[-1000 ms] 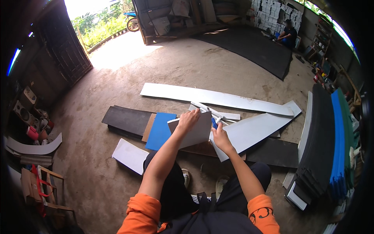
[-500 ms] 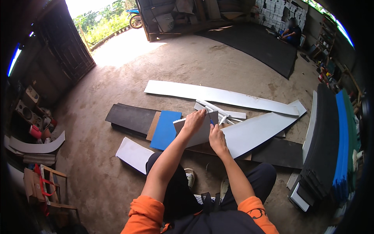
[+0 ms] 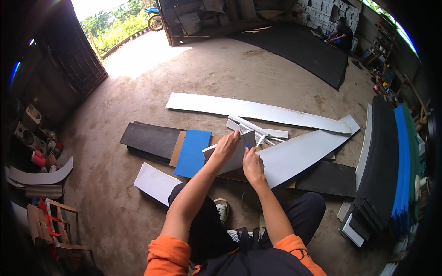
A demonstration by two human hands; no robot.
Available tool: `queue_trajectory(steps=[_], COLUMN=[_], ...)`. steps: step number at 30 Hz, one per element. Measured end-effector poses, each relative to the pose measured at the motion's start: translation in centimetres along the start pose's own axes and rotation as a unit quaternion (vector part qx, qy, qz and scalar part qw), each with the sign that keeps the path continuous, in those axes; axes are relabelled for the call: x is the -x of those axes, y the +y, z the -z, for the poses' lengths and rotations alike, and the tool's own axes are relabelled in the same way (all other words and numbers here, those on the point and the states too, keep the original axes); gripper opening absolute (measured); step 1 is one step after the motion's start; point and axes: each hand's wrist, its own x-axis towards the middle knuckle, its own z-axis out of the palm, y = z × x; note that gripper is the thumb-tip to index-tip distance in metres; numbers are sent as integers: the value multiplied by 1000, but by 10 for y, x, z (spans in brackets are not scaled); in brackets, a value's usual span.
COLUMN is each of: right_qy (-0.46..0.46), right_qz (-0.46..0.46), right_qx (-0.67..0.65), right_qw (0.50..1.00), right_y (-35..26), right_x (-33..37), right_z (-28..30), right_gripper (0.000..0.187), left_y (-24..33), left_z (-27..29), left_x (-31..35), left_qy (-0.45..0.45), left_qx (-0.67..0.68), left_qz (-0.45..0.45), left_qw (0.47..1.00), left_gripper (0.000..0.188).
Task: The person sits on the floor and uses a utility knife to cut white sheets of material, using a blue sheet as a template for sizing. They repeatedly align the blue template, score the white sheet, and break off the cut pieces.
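Observation:
My left hand [image 3: 226,145] is closed on the upper part of a grey foam sheet [image 3: 235,159], which is tilted up in front of my knees. A white, rough edge shows at the sheet's left side. In my right hand [image 3: 253,164] is a small blue tool [image 3: 247,146], probably a cutter, held against the sheet's right edge; its tip is too small to make out. Thin white offcut strips [image 3: 251,125] lie loosely piled just beyond my hands. A blue foam sheet [image 3: 193,154] lies to the left of the held piece.
A long white strip [image 3: 258,110] and a wide pale strip [image 3: 299,156] lie ahead. Dark sheets [image 3: 152,138] are at left, with a white block [image 3: 156,181] nearer. Stacked foam sheets [image 3: 375,170] stand at right. A person [image 3: 341,36] sits beyond a black mat [image 3: 299,53].
The view has shifted slightly. My right hand has come a little nearer to me along the sheet's edge; my left hand keeps its hold.

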Motion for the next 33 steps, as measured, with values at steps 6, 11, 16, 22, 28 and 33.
queue_trajectory(steps=[6, 11, 16, 22, 28, 33], right_qy=[-7, -47, -64, -67, -86, -61], right_qz=[7, -15, -15, -26, 39, 79], right_qx=[-25, -18, 9, 5, 23, 95], right_qw=[1000, 999, 998, 997, 995, 990], right_y=[0, 1, 1, 7, 8, 10], right_x=[-17, -5, 9, -3, -6, -17], right_z=[4, 18, 20, 20, 18, 18], right_gripper=[38, 40, 37, 37, 32, 26], left_y=[4, 17, 12, 23, 16, 20], left_z=[-3, 10, 11, 4, 0, 8], left_x=[5, 14, 14, 18, 22, 14], left_qy=[-2, -68, -39, -40, 1, -12], left_qx=[41, 18, -1, 21, -3, -50], left_qz=[-52, -9, -28, -46, -27, -41], left_qw=[998, 997, 999, 998, 1000, 998], left_gripper=[20, 18, 18, 19, 17, 14])
